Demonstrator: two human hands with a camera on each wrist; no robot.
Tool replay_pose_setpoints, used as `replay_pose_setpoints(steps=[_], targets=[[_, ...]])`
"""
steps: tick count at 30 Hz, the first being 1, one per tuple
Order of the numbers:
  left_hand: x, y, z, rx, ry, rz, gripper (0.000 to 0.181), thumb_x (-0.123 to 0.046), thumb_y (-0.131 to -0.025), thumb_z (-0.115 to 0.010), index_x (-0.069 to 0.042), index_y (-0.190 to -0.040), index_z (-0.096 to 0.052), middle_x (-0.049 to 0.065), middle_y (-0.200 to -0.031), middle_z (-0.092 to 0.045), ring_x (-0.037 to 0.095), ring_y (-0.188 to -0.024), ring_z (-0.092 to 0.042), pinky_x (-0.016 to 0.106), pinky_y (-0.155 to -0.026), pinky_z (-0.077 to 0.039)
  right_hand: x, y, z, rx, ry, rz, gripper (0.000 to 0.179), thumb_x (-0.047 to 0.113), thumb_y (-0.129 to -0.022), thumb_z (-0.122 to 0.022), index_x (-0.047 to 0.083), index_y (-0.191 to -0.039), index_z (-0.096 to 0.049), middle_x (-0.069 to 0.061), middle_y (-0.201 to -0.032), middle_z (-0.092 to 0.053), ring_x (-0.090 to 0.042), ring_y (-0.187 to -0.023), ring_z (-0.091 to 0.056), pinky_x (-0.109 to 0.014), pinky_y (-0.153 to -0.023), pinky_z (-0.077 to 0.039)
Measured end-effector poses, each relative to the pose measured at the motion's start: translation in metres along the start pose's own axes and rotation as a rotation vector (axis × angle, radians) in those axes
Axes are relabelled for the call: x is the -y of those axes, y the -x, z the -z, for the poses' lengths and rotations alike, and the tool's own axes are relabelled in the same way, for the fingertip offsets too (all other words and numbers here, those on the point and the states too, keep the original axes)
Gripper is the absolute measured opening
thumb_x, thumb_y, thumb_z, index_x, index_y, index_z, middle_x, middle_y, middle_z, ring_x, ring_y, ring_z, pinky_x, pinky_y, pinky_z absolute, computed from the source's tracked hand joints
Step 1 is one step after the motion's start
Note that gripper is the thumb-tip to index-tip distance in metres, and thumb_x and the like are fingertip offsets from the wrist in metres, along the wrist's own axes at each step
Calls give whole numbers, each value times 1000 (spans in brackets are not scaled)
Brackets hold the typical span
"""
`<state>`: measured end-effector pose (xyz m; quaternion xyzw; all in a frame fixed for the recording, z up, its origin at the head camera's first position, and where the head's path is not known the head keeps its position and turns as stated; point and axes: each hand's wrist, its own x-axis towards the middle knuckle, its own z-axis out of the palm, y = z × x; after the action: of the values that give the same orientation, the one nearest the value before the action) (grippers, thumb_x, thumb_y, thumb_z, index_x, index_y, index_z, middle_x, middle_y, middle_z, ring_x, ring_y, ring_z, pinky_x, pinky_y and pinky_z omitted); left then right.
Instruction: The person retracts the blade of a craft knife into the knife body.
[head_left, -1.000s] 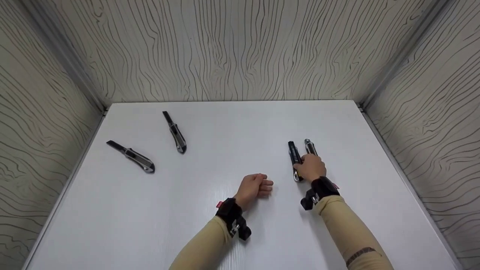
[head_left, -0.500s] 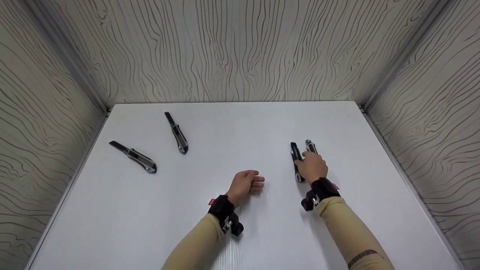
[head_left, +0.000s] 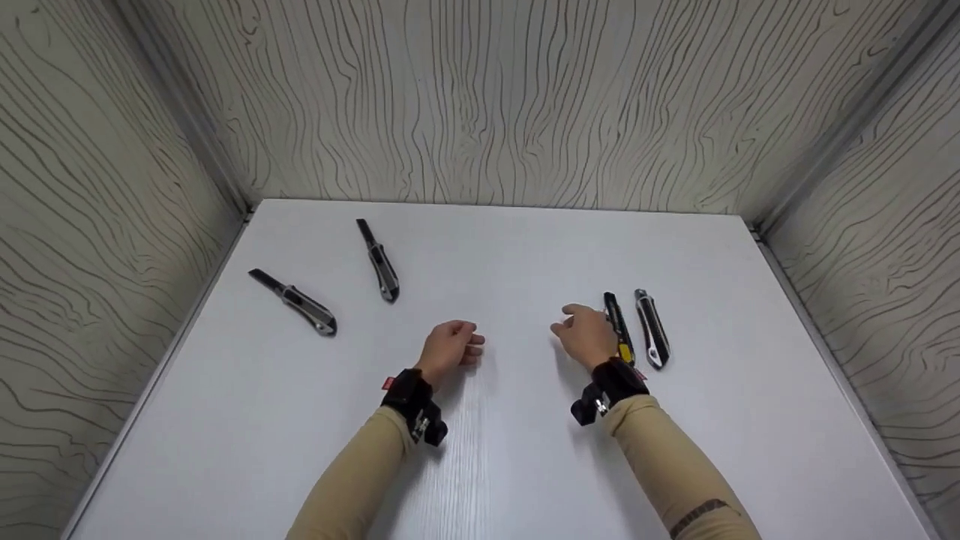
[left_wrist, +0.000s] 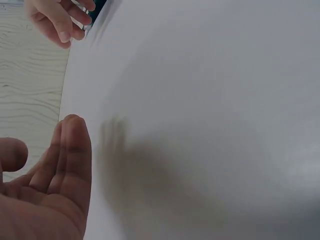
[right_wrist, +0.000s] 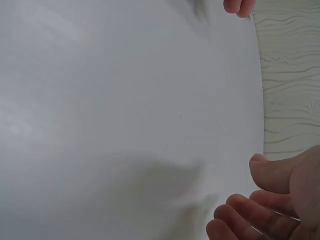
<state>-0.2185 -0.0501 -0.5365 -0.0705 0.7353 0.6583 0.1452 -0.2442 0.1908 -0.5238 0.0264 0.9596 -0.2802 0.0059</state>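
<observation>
Left hand [head_left: 450,349], one: above the white table [head_left: 495,270], its shadow lying apart from it; fingers loosely extended side by side, thumb standing away, nothing held.

Right hand [head_left: 589,337], one: thumb and fingers apart in a loose curve, nothing between them.

Knives, four, all lying on the table. Black-and-yellow knife [head_left: 619,330]: just beside the right hand, partly behind it in the head view; contact cannot be told. Silver-and-black knife [head_left: 652,328]: just right of that one, apart, roughly parallel. Inner left knife [head_left: 381,262] and outer left knife [head_left: 296,302]: well apart from both hands, each with a long dark strip at its far end — probably a run-out blade.

Hazards, as judged. A rightward swing of the right hand, or of the right wrist band [head_left: 620,380] close to the black-and-yellow knife's near end, could push that knife into its neighbour; the narrow gap would be the cause. A glancing touch could set any knife skidding or spinning, the surface looking smooth. At the left pair, an over-long reach could bring fingers onto the dark strip instead of the handle, and a cut could follow.
</observation>
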Motion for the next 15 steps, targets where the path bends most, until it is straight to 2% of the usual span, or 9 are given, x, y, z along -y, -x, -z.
replay_pose_setpoints(steps=[5,9,12,15], targets=[[-3,-5,36,-94,-77,32,38,-23,-103,-45,2,-129,-55,18,-111,-68,22,-89,-69,31,-76,-59,29,1,-25,57,-26,36,42,25,-89,-69,3,-125,-64,-14,-107,-73,-30,-94,-70,-46,-81,-55],[-5,-10,64,-218,-164,33,36,-22,-102,-45,0,-128,-58,16,-109,-69,23,-88,-69,27,-70,-58,57,5,-40,102,-57,79,41,26,-88,-70,5,-123,-65,-11,-104,-74,-27,-90,-70,-43,-79,-55],[-5,-15,84,-299,-260,26,35,-21,-100,-47,-1,-126,-60,14,-105,-70,19,-80,-69,23,-64,-55,78,8,-48,140,-71,121,41,26,-87,-70,5,-122,-66,-10,-102,-74,-25,-89,-70,-43,-79,-55],[-6,-19,103,-358,-365,30,34,-22,-99,-49,-2,-123,-62,13,-93,-72,13,-66,-66,22,-58,-51,95,10,-59,171,-66,172,40,25,-87,-71,5,-122,-66,-9,-100,-74,-25,-89,-70,-42,-78,-56]])
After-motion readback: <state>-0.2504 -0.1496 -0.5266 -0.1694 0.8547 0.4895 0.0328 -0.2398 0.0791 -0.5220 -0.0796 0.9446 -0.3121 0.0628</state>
